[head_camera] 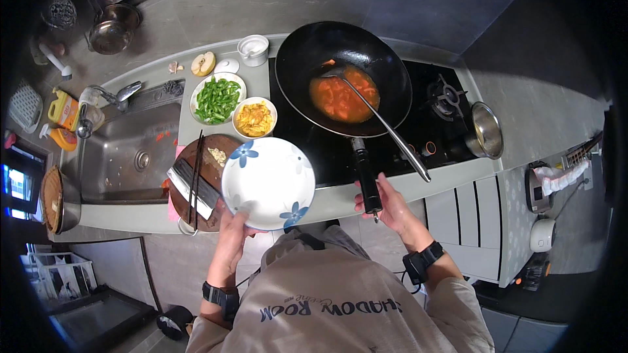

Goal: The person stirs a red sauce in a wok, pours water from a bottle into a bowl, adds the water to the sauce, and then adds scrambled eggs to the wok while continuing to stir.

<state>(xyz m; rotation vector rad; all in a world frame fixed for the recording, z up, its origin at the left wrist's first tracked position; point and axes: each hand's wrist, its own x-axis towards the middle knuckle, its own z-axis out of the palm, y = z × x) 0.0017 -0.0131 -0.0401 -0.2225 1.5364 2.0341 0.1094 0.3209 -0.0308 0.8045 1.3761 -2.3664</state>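
Observation:
My left hand (235, 228) grips the near left rim of a white plate with blue flowers (269, 184), held partly over a round wooden cutting board (216, 144). A cleaver (194, 189), black chopsticks (197, 176) and minced garlic (217, 156) lie on the board. My right hand (387, 203) is at the black handle (367, 181) of a wok (299, 76), fingers behind it; whether it grips firmly is unclear. The wok holds red tomato pieces in liquid (343, 95), with a metal spatula (387, 130) resting across its rim.
A plate of sliced green peppers (218, 99) and a bowl of cooked egg (254, 117) stand left of the stove. Further left is the sink (130, 157). A metal bowl (488, 130) stands right of the gas burner (445, 100). A white lidded jar (253, 50) stands behind.

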